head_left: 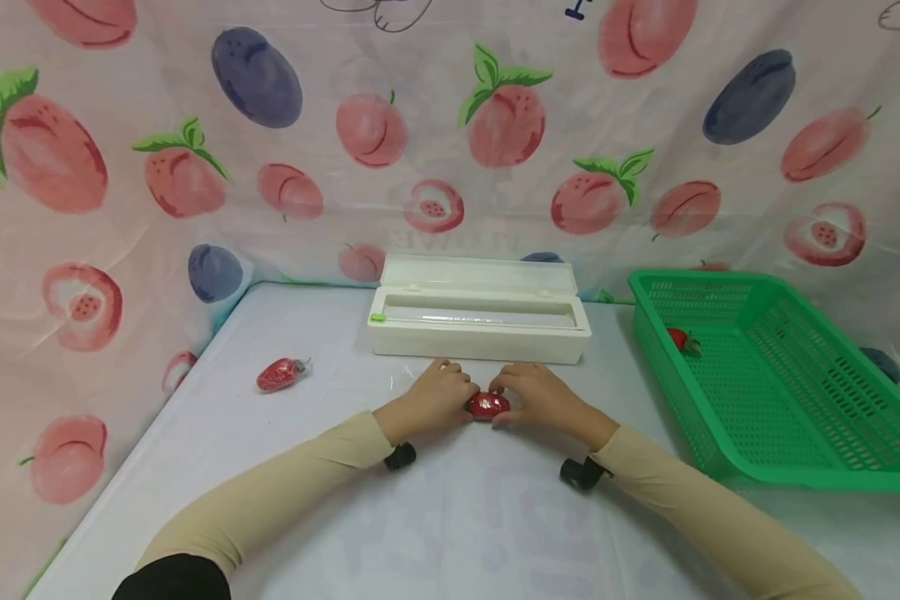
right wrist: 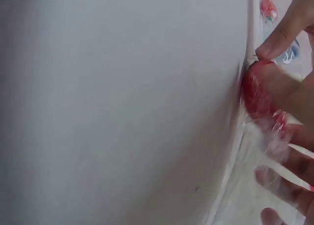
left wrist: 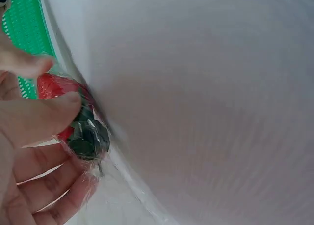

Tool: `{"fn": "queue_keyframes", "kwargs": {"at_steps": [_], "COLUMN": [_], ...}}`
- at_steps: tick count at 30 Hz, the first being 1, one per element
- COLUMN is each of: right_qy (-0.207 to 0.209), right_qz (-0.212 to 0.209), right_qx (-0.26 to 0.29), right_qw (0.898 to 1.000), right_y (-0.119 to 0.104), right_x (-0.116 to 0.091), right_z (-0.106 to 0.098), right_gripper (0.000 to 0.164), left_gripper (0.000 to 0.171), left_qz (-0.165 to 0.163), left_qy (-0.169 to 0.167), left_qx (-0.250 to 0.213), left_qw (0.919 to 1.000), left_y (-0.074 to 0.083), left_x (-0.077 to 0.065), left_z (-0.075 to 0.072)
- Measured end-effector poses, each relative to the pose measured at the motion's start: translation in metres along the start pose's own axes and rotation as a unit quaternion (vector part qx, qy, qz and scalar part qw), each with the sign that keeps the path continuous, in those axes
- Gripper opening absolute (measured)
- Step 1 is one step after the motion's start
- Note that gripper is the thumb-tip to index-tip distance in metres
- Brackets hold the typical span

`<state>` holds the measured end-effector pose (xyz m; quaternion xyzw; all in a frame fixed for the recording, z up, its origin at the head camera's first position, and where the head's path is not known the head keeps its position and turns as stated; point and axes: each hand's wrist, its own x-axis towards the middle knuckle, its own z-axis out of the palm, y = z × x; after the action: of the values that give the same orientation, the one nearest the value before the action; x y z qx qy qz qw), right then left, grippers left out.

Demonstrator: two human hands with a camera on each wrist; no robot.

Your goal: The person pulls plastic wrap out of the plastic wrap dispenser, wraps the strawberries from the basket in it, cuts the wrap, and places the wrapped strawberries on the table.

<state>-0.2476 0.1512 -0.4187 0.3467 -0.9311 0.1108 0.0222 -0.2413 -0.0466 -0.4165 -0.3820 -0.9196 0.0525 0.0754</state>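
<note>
A red strawberry [head_left: 488,406] with dark green leaves, wrapped in clear cling film, lies between the two hands on the white table. My left hand [head_left: 437,398] pinches it at its leafy end; in the left wrist view the thumb [left wrist: 54,114] presses on the film while other fingers spread beneath. On the opposite side, my right hand [head_left: 546,403] grips the strawberry with thumb and fingers. In the right wrist view, loose film [right wrist: 277,141] gathers by those fingers. Another film-wrapped strawberry [head_left: 281,375] lies apart on the left.
Just behind the hands stands a white cling film box [head_left: 480,342], its lid raised and a roll inside. A green plastic basket [head_left: 727,467] at the right holds one red strawberry [head_left: 682,340]. A fruit-printed cloth [head_left: 435,100] hangs behind the table.
</note>
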Motion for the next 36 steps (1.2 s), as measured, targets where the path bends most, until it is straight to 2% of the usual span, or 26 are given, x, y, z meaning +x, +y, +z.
{"fn": "queue_keyframes", "kwargs": {"at_steps": [3, 6, 14, 19, 23, 26, 30, 33, 36], "right_qy": [-0.003, -0.012, -0.039, -0.061, -0.045, -0.027, -0.005, 0.008, 0.009], "right_qz": [-0.008, -0.011, -0.035, 0.005, 0.040, 0.043, 0.031, 0.021, 0.002], "right_qx": [-0.024, -0.037, -0.008, 0.048, 0.077, 0.066, 0.026, 0.001, -0.029], "right_qw": [1.000, 0.999, 0.999, 0.997, 0.995, 0.997, 0.999, 1.000, 1.000], "right_y": [-0.003, -0.003, 0.004, 0.006, 0.007, 0.005, 0.002, 0.002, 0.002], "right_x": [0.000, 0.000, 0.002, 0.003, 0.004, 0.005, 0.003, 0.002, 0.002], "right_z": [0.000, 0.000, 0.003, 0.002, 0.003, 0.002, 0.001, 0.000, 0.001], "right_gripper": [0.040, 0.036, 0.026, 0.023, 0.018, 0.015, 0.029, 0.037, 0.033], "left_gripper": [0.033, 0.039, 0.033, 0.035, 0.030, 0.028, 0.028, 0.035, 0.042], "left_qz": [-0.005, -0.007, -0.003, -0.004, -0.012, -0.020, -0.034, -0.038, -0.038], "left_qy": [-0.010, -0.005, 0.006, 0.027, 0.030, 0.027, 0.019, 0.000, -0.022], "left_qx": [-0.024, -0.032, -0.020, -0.025, -0.013, 0.000, 0.014, 0.017, 0.014], "left_qw": [0.9997, 0.9994, 0.9998, 0.9993, 0.9994, 0.9994, 0.9992, 0.9991, 0.9989], "left_y": [0.000, 0.000, 0.002, 0.001, 0.001, 0.001, 0.001, 0.000, 0.001], "left_x": [-0.001, -0.002, 0.001, 0.000, 0.002, 0.003, 0.004, 0.004, 0.004], "left_z": [0.000, 0.000, 0.001, 0.001, 0.002, 0.001, 0.002, 0.003, 0.003]}}
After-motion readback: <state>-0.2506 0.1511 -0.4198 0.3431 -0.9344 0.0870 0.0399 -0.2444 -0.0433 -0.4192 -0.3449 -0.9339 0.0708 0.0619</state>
